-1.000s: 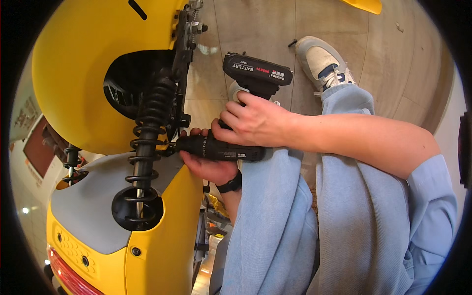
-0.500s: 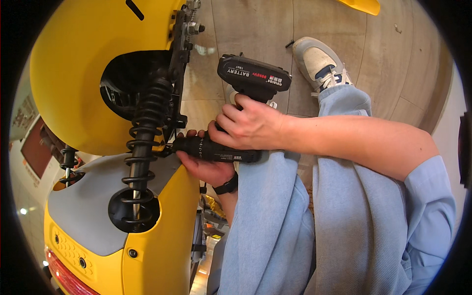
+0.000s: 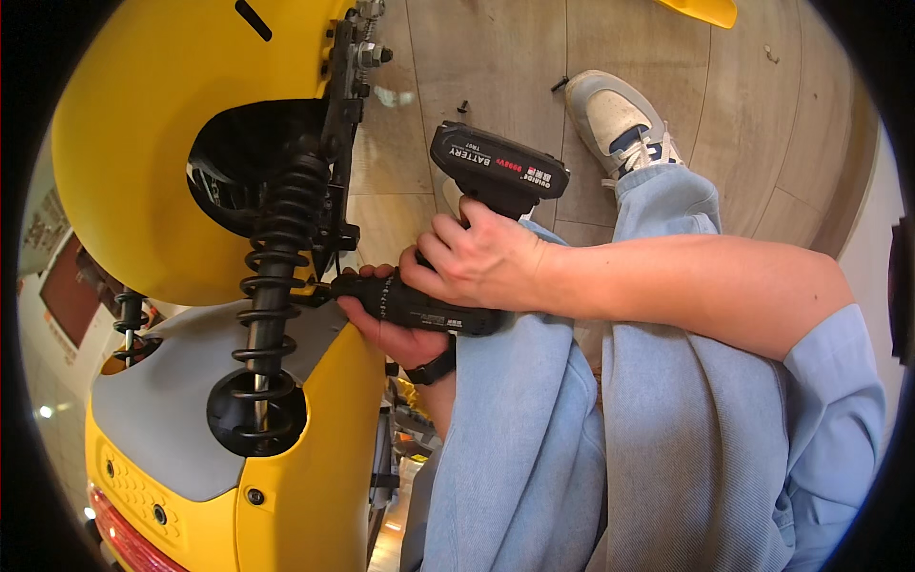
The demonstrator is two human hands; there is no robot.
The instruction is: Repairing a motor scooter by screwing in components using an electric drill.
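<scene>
My right hand (image 3: 481,257) is wrapped around the handle of a black cordless drill (image 3: 434,310). The drill's battery (image 3: 500,164) points away from me. My left hand (image 3: 405,341), with a dark band on its wrist, holds the front of the drill body from below. Its bit reaches left to a dark bracket at the edge of the yellow bodywork (image 3: 315,467); the exact tip contact is too small to tell. Just left of it stands a black coil-spring shock absorber (image 3: 276,257).
Above lies a large yellow fender (image 3: 124,181) with a black metal frame rail (image 3: 341,143) and bolts. A grey panel (image 3: 172,400) and red lamp (image 3: 133,534) are at lower left. Two dark screws (image 3: 463,107) (image 3: 559,84) lie on the wood-look floor near my shoe (image 3: 610,114).
The drill has tilted: its rear end dropped toward me and the battery shifted slightly right and nearer. A floor screw behind the battery now shows fully. Both hands keep their hold.
</scene>
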